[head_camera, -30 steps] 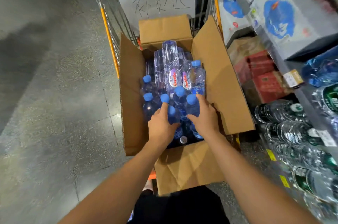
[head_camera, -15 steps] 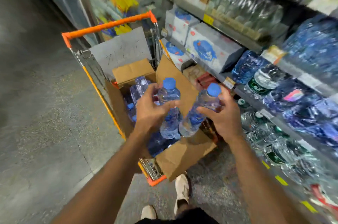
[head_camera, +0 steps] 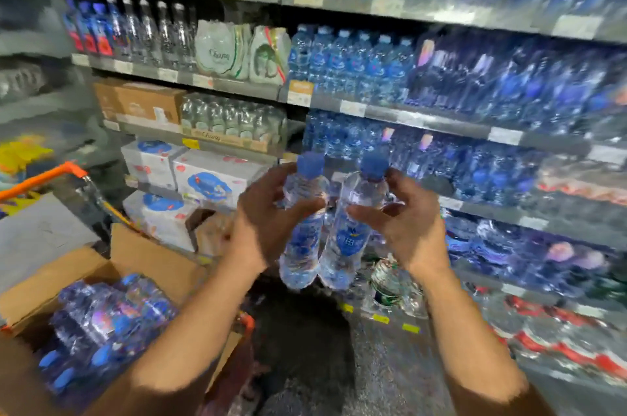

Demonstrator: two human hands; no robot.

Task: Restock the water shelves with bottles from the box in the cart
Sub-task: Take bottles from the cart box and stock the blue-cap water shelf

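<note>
The grey metal water shelves (head_camera: 424, 117) ahead are packed tight with blue-capped clear plastic bottles (head_camera: 353, 59), while open aisle is left between them and the brown cardboard box (head_camera: 149, 256).

Glossy clear plastic bottles (head_camera: 307, 222), matt brown cardboard box (head_camera: 149, 258)

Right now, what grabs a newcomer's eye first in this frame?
Dead centre, two clear water bottles with blue caps, one in the left hand and one in the right hand, held upright side by side in front of the shelves. Behind them, the shelves are packed with rows of blue-tinted bottles, blurred toward the right. At lower left, an open cardboard box holds more bottles, with an orange cart handle above it.
</note>
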